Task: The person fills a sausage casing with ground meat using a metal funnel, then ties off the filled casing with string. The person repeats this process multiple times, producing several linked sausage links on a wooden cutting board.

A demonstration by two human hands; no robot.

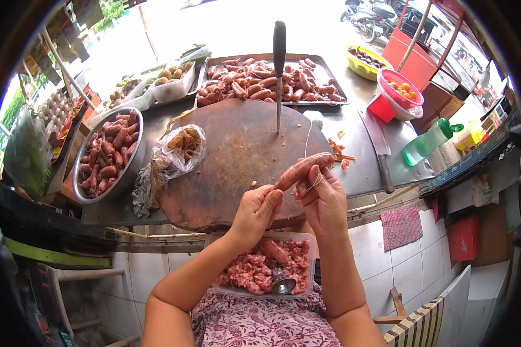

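Note:
Above the near right part of a round wooden chopping block (225, 160), my left hand (258, 208) pinches the lower left end of a raw sausage (301, 170). My right hand (323, 191) holds the same sausage near its other end, with white string (307, 139) looped about the fingers. The string runs up towards a white ball of string (314, 118) at the block's far edge. Below my hands, a clear plastic tub (313, 260) holds minced meat (247, 271), a piece of sausage and a metal funnel (283, 282).
A knife (279, 56) stands upright in the block. Linked sausages fill a metal tray (341, 93) behind and a steel bowl (79, 182) at left. A plastic bag (180, 152) lies on the block. At right are a cleaver (377, 139), a green bottle (427, 141) and a pink basket (399, 97).

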